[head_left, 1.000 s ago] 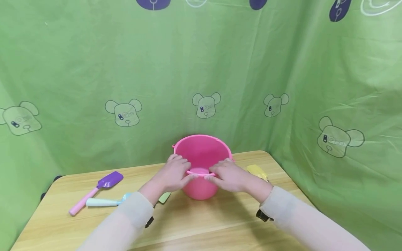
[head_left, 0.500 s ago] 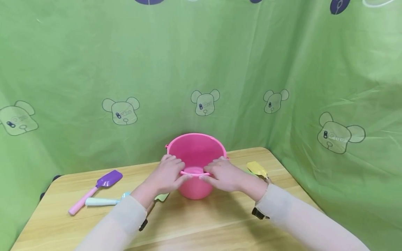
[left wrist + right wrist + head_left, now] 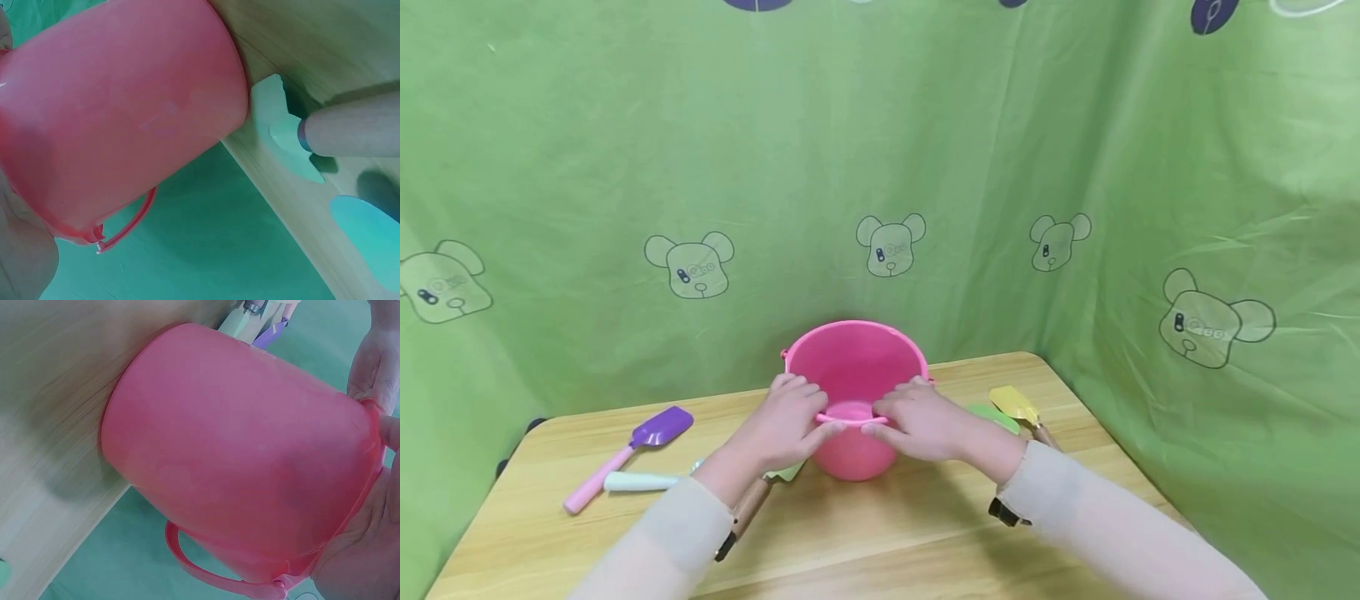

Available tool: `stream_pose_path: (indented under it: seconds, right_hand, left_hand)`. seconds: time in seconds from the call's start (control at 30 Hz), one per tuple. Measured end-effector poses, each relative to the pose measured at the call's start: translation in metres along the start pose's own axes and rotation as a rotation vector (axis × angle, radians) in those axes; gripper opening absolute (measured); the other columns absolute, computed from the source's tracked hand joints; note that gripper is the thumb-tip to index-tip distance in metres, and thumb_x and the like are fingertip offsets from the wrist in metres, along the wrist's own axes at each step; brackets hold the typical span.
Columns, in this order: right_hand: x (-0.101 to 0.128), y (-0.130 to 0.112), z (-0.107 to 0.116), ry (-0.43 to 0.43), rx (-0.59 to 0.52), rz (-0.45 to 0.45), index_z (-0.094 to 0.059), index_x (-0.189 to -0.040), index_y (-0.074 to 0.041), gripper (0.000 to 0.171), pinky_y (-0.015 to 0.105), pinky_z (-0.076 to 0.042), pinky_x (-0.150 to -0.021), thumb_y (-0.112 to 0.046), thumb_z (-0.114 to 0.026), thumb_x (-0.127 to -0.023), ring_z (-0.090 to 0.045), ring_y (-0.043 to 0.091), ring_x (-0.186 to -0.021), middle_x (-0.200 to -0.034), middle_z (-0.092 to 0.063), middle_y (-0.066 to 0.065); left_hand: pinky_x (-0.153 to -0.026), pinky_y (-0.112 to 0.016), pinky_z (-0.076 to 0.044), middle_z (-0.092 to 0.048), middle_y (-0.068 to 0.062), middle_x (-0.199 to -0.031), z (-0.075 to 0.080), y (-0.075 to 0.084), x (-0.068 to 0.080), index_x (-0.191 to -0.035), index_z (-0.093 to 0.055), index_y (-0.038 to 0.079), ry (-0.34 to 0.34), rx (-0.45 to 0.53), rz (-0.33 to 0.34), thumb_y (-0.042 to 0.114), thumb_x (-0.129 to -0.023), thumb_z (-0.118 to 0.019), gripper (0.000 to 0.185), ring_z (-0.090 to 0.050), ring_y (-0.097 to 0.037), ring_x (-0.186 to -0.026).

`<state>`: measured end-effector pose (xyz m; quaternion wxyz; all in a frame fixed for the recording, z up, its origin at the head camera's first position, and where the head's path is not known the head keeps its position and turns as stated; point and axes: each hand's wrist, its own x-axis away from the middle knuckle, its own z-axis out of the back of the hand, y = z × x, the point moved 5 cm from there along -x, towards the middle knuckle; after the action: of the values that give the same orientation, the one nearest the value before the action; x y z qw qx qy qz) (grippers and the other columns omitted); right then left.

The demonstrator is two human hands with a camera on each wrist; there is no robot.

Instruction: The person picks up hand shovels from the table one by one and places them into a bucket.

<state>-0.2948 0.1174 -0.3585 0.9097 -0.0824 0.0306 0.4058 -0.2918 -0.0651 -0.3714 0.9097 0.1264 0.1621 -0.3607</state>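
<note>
Since the earlier frame the pink bucket [image 3: 853, 392] has slid slightly left, at the frame's lower centre on the worktop [image 3: 880, 542]. Left hand [image 3: 786, 425] and right hand [image 3: 921, 421] both grip its rim, apparently repositioning it; setting it down calls for a steady, level release.

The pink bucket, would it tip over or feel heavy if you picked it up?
The pink bucket probably feels light: it looks like thin plastic with nothing inside. It likely stands steady on its flat base, though a push at the rim, where both hands hold it, might tip it.

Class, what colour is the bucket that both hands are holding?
Pink. The bucket shows best in the head view, on the wooden table.
</note>
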Motion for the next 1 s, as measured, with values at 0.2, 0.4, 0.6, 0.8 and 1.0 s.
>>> stream_pose_path:
  seconds: [0.2, 0.4, 0.6, 0.8, 1.0]
  right_hand:
    - [-0.004, -0.004, -0.002, 0.007, 0.007, 0.016, -0.059, -0.081, -0.024, 0.033, 0.036, -0.035, -0.084, -0.049, -0.051, -0.101, -0.049, 0.009, -0.074, -0.073, -0.051, -0.015]
    - [-0.008, -0.009, -0.003, -0.001, 0.012, 0.03, -0.06, -0.083, -0.025, 0.033, 0.035, -0.035, -0.084, -0.05, -0.05, -0.102, -0.048, 0.009, -0.074, -0.072, -0.05, -0.015]
    - [-0.01, -0.013, -0.003, 0.002, 0.008, 0.039, -0.058, -0.081, -0.025, 0.033, 0.035, -0.035, -0.084, -0.05, -0.051, -0.101, -0.047, 0.01, -0.073, -0.071, -0.049, -0.014]
    - [-0.013, -0.016, -0.005, 0.001, 0.008, 0.054, -0.058, -0.082, -0.026, 0.035, 0.035, -0.035, -0.085, -0.052, -0.047, -0.102, -0.047, 0.009, -0.074, -0.071, -0.049, -0.015]
    - [-0.017, -0.02, -0.007, 0.007, 0.004, 0.079, -0.053, -0.077, -0.026, 0.036, 0.034, -0.034, -0.082, -0.051, -0.049, -0.102, -0.046, 0.01, -0.071, -0.068, -0.048, -0.013]
  left_hand:
    - [-0.097, -0.043, -0.033, -0.043, 0.008, -0.071, 0.001, -0.004, 0.006, -0.078, -0.051, 0.02, 0.015, -0.001, -0.002, 0.05, -0.099, -0.053, 0.037, -0.041, -0.015, -0.078]
    - [-0.096, -0.043, -0.034, -0.041, 0.009, -0.07, 0.003, -0.007, 0.013, -0.076, -0.049, 0.02, 0.037, 0.003, -0.005, 0.051, -0.1, -0.051, 0.039, -0.04, -0.014, -0.076]
    - [-0.095, -0.043, -0.034, -0.041, 0.01, -0.07, 0.007, -0.007, 0.017, -0.076, -0.048, 0.021, 0.049, 0.001, -0.013, 0.049, -0.099, -0.053, 0.037, -0.039, -0.013, -0.076]
    - [-0.094, -0.042, -0.034, -0.04, 0.011, -0.07, 0.008, -0.01, 0.022, -0.075, -0.048, 0.022, 0.058, 0.004, -0.01, 0.048, -0.1, -0.054, 0.036, -0.039, -0.013, -0.075]
    - [-0.093, -0.042, -0.034, -0.04, 0.011, -0.071, 0.011, -0.011, 0.029, -0.075, -0.048, 0.022, 0.075, 0.001, -0.003, 0.047, -0.099, -0.055, 0.035, -0.038, -0.012, -0.076]
